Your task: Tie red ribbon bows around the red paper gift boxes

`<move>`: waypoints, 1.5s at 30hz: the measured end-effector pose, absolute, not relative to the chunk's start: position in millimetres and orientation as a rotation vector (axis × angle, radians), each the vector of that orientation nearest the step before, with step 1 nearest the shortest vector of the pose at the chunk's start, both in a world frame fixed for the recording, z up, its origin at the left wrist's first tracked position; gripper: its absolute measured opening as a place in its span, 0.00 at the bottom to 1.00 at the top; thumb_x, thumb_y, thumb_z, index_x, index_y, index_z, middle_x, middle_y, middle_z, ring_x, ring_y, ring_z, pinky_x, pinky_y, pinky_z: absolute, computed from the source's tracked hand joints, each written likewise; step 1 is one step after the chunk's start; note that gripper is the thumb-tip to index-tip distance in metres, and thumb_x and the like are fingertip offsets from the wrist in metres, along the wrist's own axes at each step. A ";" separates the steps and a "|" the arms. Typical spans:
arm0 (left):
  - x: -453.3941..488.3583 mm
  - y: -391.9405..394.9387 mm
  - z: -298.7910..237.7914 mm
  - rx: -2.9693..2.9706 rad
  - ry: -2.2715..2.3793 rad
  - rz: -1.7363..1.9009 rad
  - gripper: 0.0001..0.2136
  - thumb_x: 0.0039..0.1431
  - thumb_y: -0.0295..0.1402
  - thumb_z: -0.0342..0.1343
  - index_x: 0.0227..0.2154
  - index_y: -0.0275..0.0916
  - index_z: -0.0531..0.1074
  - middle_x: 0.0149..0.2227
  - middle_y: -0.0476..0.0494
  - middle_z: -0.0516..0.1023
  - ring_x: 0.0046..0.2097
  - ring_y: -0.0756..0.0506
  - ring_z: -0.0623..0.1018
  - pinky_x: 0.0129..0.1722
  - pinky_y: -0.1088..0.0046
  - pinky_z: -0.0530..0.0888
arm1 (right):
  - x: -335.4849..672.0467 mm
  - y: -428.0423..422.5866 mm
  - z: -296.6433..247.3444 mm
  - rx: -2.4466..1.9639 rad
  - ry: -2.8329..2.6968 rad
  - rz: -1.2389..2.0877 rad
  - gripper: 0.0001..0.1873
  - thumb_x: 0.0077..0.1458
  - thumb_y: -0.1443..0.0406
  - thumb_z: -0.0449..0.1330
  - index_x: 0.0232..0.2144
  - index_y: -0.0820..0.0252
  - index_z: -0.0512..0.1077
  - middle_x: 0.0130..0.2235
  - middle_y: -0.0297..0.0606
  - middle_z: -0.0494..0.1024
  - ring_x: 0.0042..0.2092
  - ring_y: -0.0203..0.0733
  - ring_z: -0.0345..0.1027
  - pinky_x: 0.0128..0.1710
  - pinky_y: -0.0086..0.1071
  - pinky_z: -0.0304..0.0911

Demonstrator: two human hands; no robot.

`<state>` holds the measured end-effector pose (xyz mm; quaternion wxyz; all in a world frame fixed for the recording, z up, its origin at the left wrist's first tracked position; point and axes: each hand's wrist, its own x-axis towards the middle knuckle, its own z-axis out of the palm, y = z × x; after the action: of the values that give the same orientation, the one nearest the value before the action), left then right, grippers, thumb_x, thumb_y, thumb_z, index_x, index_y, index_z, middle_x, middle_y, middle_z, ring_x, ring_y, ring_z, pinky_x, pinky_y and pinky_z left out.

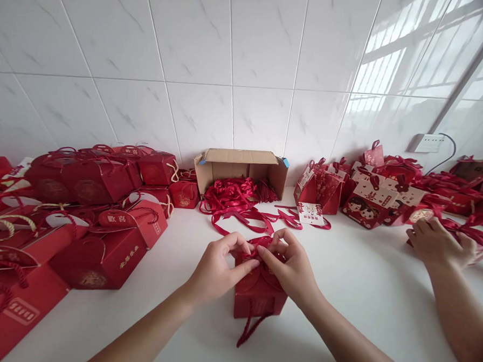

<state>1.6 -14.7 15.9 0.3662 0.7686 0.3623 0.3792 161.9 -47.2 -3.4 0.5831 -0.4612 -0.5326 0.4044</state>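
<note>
A small red gift box [258, 298] stands on the white counter [349, 294] in front of me, a red ribbon end trailing from its base. My left hand [216, 269] and my right hand [291, 267] meet over its top, fingers pinched on the red ribbon [260, 246] there. Both hands are closed on that ribbon. The box top is mostly hidden under my fingers.
An open cardboard box [242, 167] spilling loose red ribbons sits at the back by the tiled wall. Several red gift boxes [99, 195] crowd the left side. More decorated boxes [370, 196] lie at right, where another person's hand [438, 245] rests.
</note>
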 end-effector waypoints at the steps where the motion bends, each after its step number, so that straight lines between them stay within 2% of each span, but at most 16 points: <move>1: 2.7 -14.6 14.8 1.968 0.939 0.993 0.06 0.53 0.32 0.58 0.27 0.39 0.66 0.30 0.49 0.75 0.35 0.48 0.76 0.37 0.73 0.73 | 162.0 -47.7 -3.1 -1.090 -1.287 0.909 0.12 0.54 0.58 0.60 0.30 0.56 0.61 0.24 0.30 0.74 0.25 0.35 0.65 0.25 0.27 0.58; 3: 4.7 -14.0 12.9 1.941 0.950 1.021 0.06 0.54 0.32 0.57 0.27 0.39 0.65 0.30 0.49 0.75 0.34 0.48 0.76 0.36 0.73 0.73 | 162.8 -49.5 -2.0 -1.122 -1.395 0.785 0.07 0.56 0.60 0.57 0.32 0.57 0.68 0.29 0.35 0.77 0.30 0.38 0.69 0.31 0.30 0.63; 5: 6.0 -13.3 11.3 1.916 0.958 1.051 0.05 0.54 0.32 0.56 0.26 0.39 0.65 0.30 0.48 0.75 0.34 0.48 0.76 0.35 0.73 0.74 | 164.5 -51.8 -1.6 -1.151 -1.506 0.643 0.09 0.57 0.61 0.56 0.34 0.57 0.74 0.34 0.39 0.77 0.35 0.41 0.70 0.36 0.33 0.65; 8: 6.9 -13.2 9.3 1.929 0.973 1.090 0.03 0.54 0.29 0.55 0.26 0.39 0.66 0.30 0.49 0.75 0.34 0.49 0.75 0.36 0.74 0.73 | 167.6 -54.4 -3.2 -1.195 -1.625 0.527 0.10 0.55 0.61 0.58 0.36 0.56 0.77 0.36 0.41 0.74 0.35 0.41 0.69 0.35 0.34 0.66; 10: 7.5 -14.2 8.4 1.947 0.985 1.097 0.03 0.54 0.27 0.54 0.27 0.39 0.67 0.29 0.50 0.74 0.33 0.50 0.75 0.35 0.75 0.72 | 169.1 -55.0 -4.6 -1.238 -1.630 0.487 0.09 0.54 0.61 0.59 0.34 0.56 0.79 0.36 0.42 0.72 0.35 0.42 0.68 0.35 0.36 0.66; 12: 8.1 -15.9 7.9 1.957 1.000 1.102 0.03 0.54 0.26 0.54 0.27 0.39 0.67 0.29 0.50 0.74 0.33 0.50 0.74 0.35 0.76 0.72 | 169.7 -54.7 -4.9 -1.298 -1.590 0.463 0.09 0.53 0.60 0.60 0.29 0.55 0.79 0.39 0.43 0.71 0.41 0.46 0.67 0.41 0.39 0.66; 15: 8.8 -18.4 7.4 1.971 1.024 1.121 0.03 0.55 0.26 0.53 0.27 0.40 0.66 0.29 0.51 0.74 0.33 0.50 0.73 0.33 0.76 0.70 | 170.8 -52.7 -3.0 -1.350 -1.505 0.646 0.09 0.51 0.58 0.61 0.27 0.55 0.78 0.52 0.43 0.66 0.54 0.52 0.60 0.52 0.45 0.59; 18: 8.9 -19.3 6.8 1.946 1.026 1.119 0.03 0.55 0.27 0.53 0.27 0.40 0.65 0.30 0.50 0.74 0.33 0.50 0.74 0.33 0.76 0.70 | 173.7 -50.4 -0.9 -1.279 -1.401 1.002 0.14 0.51 0.54 0.61 0.24 0.58 0.76 0.58 0.41 0.62 0.59 0.53 0.56 0.53 0.44 0.58; 21: 9.3 -18.6 5.8 1.891 1.007 1.104 0.05 0.56 0.30 0.53 0.27 0.40 0.64 0.30 0.50 0.73 0.33 0.49 0.74 0.33 0.75 0.70 | 177.1 -49.5 -0.3 -1.203 -1.323 1.159 0.17 0.50 0.52 0.63 0.21 0.59 0.74 0.58 0.43 0.63 0.62 0.54 0.52 0.51 0.41 0.60; 26: 13.2 -15.1 1.4 1.880 0.983 1.117 0.05 0.56 0.31 0.54 0.27 0.40 0.63 0.31 0.48 0.74 0.34 0.48 0.74 0.35 0.73 0.70 | 176.9 -50.2 -0.5 -1.122 -1.329 1.242 0.16 0.51 0.52 0.62 0.25 0.58 0.76 0.59 0.43 0.63 0.65 0.52 0.45 0.54 0.41 0.58; 29: 15.3 -13.5 -1.8 1.876 0.968 1.171 0.04 0.57 0.31 0.53 0.33 0.40 0.64 0.31 0.50 0.72 0.33 0.49 0.73 0.34 0.74 0.70 | 174.9 -50.0 -2.7 -1.107 -1.332 1.227 0.17 0.52 0.51 0.61 0.25 0.58 0.78 0.57 0.45 0.66 0.66 0.50 0.41 0.56 0.42 0.55; 32: 13.6 -14.9 -0.9 1.833 0.946 1.214 0.06 0.57 0.32 0.54 0.36 0.41 0.64 0.33 0.49 0.71 0.35 0.49 0.74 0.35 0.73 0.72 | 174.4 -50.0 -5.8 -1.117 -1.254 1.209 0.18 0.51 0.50 0.61 0.27 0.57 0.79 0.57 0.45 0.66 0.66 0.51 0.42 0.55 0.42 0.56; 35: 10.6 -17.5 3.4 1.924 0.909 1.155 0.03 0.56 0.32 0.55 0.31 0.39 0.69 0.37 0.45 0.73 0.39 0.47 0.75 0.38 0.71 0.73 | 173.9 -51.0 -6.5 -1.117 -1.225 1.215 0.18 0.51 0.49 0.61 0.29 0.56 0.79 0.55 0.44 0.68 0.65 0.50 0.43 0.54 0.40 0.58; 40: 10.3 -16.8 6.3 1.977 1.020 1.150 0.03 0.52 0.33 0.60 0.28 0.40 0.77 0.33 0.44 0.79 0.38 0.45 0.77 0.40 0.68 0.74 | 174.1 -56.1 -0.8 -1.134 -1.254 1.223 0.18 0.52 0.49 0.60 0.27 0.56 0.79 0.53 0.43 0.69 0.65 0.50 0.44 0.55 0.40 0.57; 43: 9.2 -15.3 7.1 1.995 1.017 1.136 0.04 0.53 0.32 0.60 0.27 0.41 0.79 0.33 0.44 0.80 0.37 0.44 0.78 0.40 0.68 0.74 | 179.7 -60.8 2.6 -1.145 -1.295 1.245 0.21 0.54 0.48 0.58 0.23 0.58 0.77 0.47 0.45 0.73 0.63 0.52 0.50 0.58 0.43 0.55; 45: 8.1 -15.2 8.8 2.027 1.018 1.110 0.04 0.53 0.32 0.59 0.27 0.42 0.79 0.32 0.44 0.81 0.36 0.44 0.78 0.38 0.68 0.74 | 184.1 -63.7 3.3 -1.149 -1.291 1.245 0.21 0.54 0.49 0.58 0.25 0.58 0.78 0.43 0.45 0.75 0.61 0.53 0.54 0.58 0.44 0.55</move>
<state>8.1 -15.2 8.8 0.3033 0.7649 0.3840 0.4189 184.1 -63.7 3.3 0.4845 -0.4718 -0.5303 0.5113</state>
